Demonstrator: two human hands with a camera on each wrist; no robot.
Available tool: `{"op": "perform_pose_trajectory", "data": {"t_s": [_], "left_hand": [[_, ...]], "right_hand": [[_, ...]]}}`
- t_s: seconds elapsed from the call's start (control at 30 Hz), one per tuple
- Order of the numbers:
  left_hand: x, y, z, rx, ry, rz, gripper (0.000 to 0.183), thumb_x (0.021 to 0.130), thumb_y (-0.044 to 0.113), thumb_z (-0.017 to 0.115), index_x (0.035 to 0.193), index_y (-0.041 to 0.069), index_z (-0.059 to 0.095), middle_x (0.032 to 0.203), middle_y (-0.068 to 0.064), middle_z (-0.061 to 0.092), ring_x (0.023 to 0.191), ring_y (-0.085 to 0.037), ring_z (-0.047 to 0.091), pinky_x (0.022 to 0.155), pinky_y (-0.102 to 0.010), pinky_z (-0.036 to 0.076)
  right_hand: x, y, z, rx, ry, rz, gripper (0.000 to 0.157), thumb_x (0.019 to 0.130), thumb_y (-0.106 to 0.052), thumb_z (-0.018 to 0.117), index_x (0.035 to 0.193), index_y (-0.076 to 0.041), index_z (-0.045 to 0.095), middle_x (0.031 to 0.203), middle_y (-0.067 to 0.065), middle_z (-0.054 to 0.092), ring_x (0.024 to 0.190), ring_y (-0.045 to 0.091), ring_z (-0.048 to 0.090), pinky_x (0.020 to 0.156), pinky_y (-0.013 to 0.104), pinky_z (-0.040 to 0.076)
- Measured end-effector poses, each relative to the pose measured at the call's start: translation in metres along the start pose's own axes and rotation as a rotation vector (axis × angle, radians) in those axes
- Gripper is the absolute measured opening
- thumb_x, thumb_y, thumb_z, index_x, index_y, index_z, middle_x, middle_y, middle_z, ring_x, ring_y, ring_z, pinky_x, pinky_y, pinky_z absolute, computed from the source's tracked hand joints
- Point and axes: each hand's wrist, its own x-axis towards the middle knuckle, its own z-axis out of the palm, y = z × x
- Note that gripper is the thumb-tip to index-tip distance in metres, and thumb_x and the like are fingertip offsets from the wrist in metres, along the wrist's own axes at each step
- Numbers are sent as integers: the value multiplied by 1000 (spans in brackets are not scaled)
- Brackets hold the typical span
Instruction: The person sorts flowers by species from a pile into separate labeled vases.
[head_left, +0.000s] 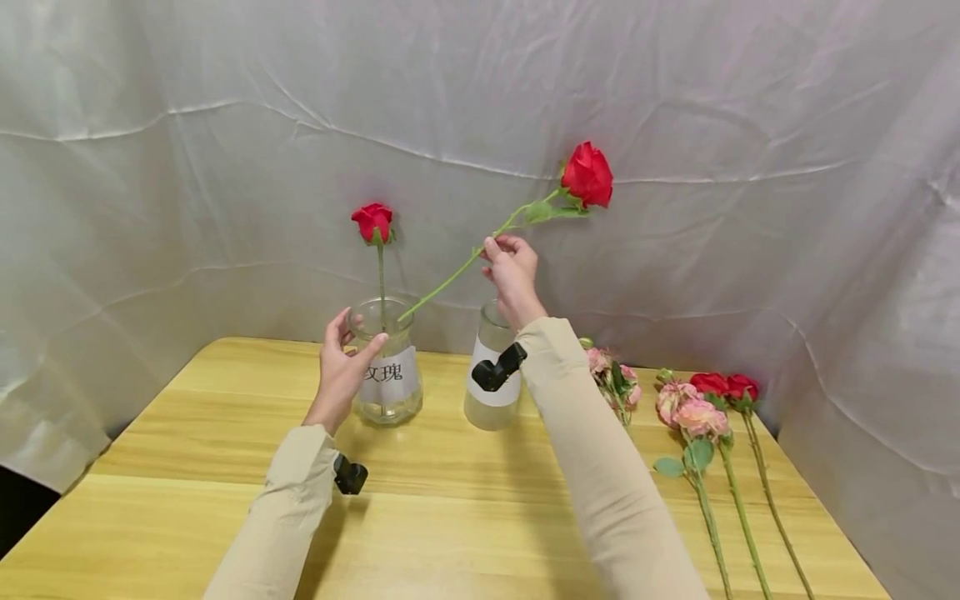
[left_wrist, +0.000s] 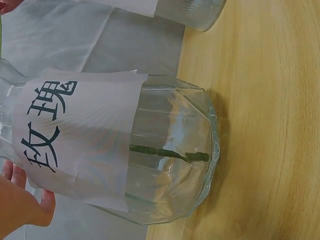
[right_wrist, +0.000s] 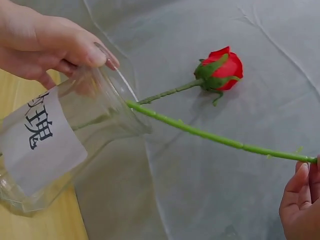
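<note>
Red petals and a bright green stem make up the long-stemmed rose (head_left: 588, 174) in my right hand (head_left: 513, 271), whose thumb and fingers pinch it partway along the stem. The bloom tilts up and to the right, while the cut end is at the mouth of a clear, faceted glass jar (head_left: 407, 404) with a white paper label (head_left: 402, 373) bearing black characters. I cannot tell whether that end is just inside the rim or only over it. My left hand (head_left: 337, 371) grips the jar near its neck, thumb in front and fingers curled round the side. One red rose on a darker green stem (head_left: 372, 222) already stands nearly upright in the jar, its stem reaching down close to the base. So I judge one rose placed and a second barely begun, with most of its stem outside the glass. Two more deep red roses (head_left: 742, 387) lie at the right of the pale wood-grain worktop (head_left: 420, 517), beside pink-and-cream ruffled flowers (head_left: 701, 417); another pink bunch (head_left: 628, 387) is partly hidden by my sleeve. None of these is in a container. I see no stem in the straight, white-labelled glass vase (head_left: 489, 412) beside the jar, though my arm hides part of it.
</note>
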Motion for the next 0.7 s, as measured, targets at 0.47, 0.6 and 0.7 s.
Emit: {"op": "perform_pose_trajectory", "data": {"t_s": [0.47,0.6,0.7], "left_hand": [[-1,0,-1,-1,13,16,79,90,17,68,152,4,20,146,-16,37,131,-28,32,109,-41,27],[-2,-1,-1,-2,18,19,79,90,18,69,151,5,21,146,-16,37,131,-28,32,109,-43,27],[-2,-2,-2,-3,25,21,79,90,17,69,151,4,22,145,-15,38,130,-28,32,109,-45,26]], "right_hand": [[-15,21,25,-190,-81,-74,7,93,2,60,89,-1,54,77,0,53,73,14,57,54,19,45],[-18,30,32,-169,-99,-57,6,93,3,60,90,1,55,79,1,54,73,13,57,56,20,48],[-21,35,36,-136,-107,-45,4,92,5,60,91,3,56,80,2,54,74,15,59,57,20,51]]}}
